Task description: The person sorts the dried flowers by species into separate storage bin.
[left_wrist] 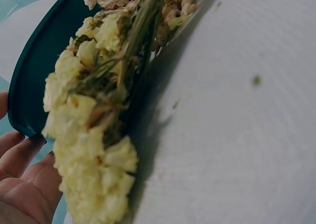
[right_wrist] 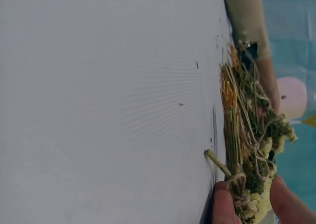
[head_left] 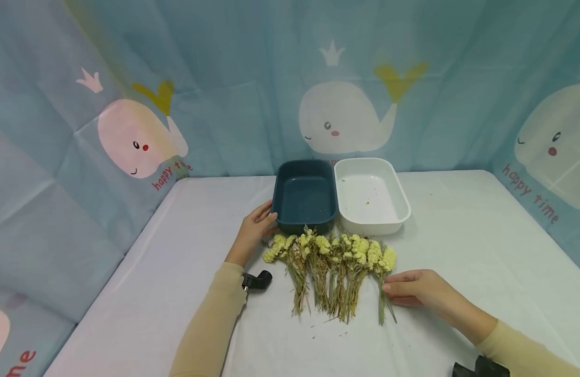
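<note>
1. The right hand (head_left: 414, 288) has its thumb and fingers drawn close on either side of the slim bunch of dried yellow flowers (head_left: 389, 259) at the right end of the row. In the right wrist view the grip sits by the thin tan twine (right_wrist: 239, 180) round the stems, probably because the tie keeps the brittle stalks together.
2. The left hand (head_left: 253, 229) has loosely extended fingers, a little apart, their tips against the left side of the deep teal, round-cornered rectangular tray (head_left: 304, 196). It is not wrapped round anything; the touch looks like one that steadies the tray.
3. Between the hands, the other dried bunches (head_left: 338, 293) lie side by side on the table just in front of the trays, heads towards them and stalks towards the person, seemingly so that each can be taken by its stems. They overlap too much to count surely.
4. Against the teal tray's right side stands a glossy white tray of similar shape (head_left: 367, 188), with a few small specks inside; this pairing puts both within easy reach.
5. Dark plant crumbs (head_left: 313, 337) dot the white cloth-covered table (head_left: 440, 220) near the stalk ends, likely shed by the dry flowers.
6. Behind hangs a pale blue curtain printed with whales (head_left: 242, 104).
</note>
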`<state>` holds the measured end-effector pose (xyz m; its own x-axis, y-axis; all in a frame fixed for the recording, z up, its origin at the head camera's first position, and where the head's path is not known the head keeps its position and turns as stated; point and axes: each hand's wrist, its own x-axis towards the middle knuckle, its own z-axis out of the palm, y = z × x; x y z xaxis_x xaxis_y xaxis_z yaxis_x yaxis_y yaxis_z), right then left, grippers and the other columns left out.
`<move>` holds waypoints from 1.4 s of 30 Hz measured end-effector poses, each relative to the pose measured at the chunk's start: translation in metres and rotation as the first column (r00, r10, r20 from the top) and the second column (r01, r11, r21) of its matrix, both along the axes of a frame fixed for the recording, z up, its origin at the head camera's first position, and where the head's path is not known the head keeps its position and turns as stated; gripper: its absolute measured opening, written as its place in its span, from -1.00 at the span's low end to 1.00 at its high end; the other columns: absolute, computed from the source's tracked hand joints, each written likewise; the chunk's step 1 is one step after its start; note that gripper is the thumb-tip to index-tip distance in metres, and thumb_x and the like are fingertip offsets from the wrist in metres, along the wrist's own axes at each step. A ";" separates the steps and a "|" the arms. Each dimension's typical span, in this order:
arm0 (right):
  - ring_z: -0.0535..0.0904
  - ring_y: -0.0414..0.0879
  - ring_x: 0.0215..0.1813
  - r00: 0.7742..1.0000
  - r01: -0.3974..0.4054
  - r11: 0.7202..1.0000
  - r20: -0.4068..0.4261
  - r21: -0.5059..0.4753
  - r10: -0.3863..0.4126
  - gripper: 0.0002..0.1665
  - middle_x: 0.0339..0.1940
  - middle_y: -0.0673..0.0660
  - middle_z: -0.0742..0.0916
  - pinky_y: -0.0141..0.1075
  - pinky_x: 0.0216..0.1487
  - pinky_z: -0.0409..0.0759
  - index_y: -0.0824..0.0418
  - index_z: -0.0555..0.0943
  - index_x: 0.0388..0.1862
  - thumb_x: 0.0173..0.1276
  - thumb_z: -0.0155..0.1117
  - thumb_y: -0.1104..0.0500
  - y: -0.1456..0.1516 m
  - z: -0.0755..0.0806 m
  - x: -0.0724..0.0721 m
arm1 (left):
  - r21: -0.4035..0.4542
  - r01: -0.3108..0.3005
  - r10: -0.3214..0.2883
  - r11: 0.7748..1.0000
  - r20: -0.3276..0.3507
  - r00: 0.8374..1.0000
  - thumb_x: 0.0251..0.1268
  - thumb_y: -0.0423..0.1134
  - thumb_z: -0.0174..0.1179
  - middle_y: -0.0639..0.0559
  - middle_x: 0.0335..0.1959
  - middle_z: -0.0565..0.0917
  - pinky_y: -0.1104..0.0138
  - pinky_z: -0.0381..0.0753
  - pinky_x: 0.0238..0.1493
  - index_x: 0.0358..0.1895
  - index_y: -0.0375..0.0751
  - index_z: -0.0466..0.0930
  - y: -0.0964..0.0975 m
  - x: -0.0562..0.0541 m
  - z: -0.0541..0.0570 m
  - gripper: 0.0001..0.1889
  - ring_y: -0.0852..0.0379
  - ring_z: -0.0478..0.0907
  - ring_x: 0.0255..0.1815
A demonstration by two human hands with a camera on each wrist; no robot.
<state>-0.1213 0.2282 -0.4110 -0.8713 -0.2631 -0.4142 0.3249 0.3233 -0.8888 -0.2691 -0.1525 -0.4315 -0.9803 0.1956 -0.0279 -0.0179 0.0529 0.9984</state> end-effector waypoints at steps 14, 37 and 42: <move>0.74 -0.28 -0.27 0.989 0.080 0.978 0.138 -0.192 -0.054 -0.70 -0.28 -0.02 0.80 -0.39 -0.10 0.79 0.35 0.69 -0.04 0.34 0.38 0.18 -0.007 -0.004 -0.009 | 0.014 0.011 -0.011 1.000 0.002 1.000 0.53 -0.16 0.10 -0.02 0.58 0.22 0.09 0.53 0.42 0.57 0.01 0.15 0.001 -0.001 -0.001 -0.38 -0.03 0.29 0.53; 0.75 -0.24 -0.17 0.987 0.138 0.980 0.098 -0.147 -0.125 -0.41 -0.13 -0.04 0.78 -0.38 -0.05 0.78 0.47 0.53 0.22 0.35 0.39 0.13 0.008 -0.001 0.010 | 0.011 0.018 -0.018 1.000 0.013 1.000 0.54 -0.15 0.08 0.01 0.58 0.23 0.15 0.55 0.40 0.56 0.06 0.16 0.000 -0.002 -0.003 -0.40 0.02 0.30 0.53; 0.75 -0.26 -0.17 0.991 0.121 0.988 0.070 -0.097 -0.114 -0.36 -0.13 -0.06 0.80 -0.39 -0.07 0.78 0.48 0.51 0.26 0.37 0.38 0.08 0.008 0.007 0.011 | 0.012 0.006 -0.006 1.000 0.021 1.000 0.54 -0.15 0.08 0.01 0.57 0.25 0.14 0.56 0.40 0.56 0.05 0.16 0.001 -0.003 -0.003 -0.40 0.02 0.32 0.52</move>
<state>-0.1099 0.2361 -0.4043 -0.8710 -0.2037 -0.4472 0.4130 0.1896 -0.8908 -0.2721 -0.1514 -0.4340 -0.9783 0.2019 -0.0463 -0.0389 0.0407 0.9984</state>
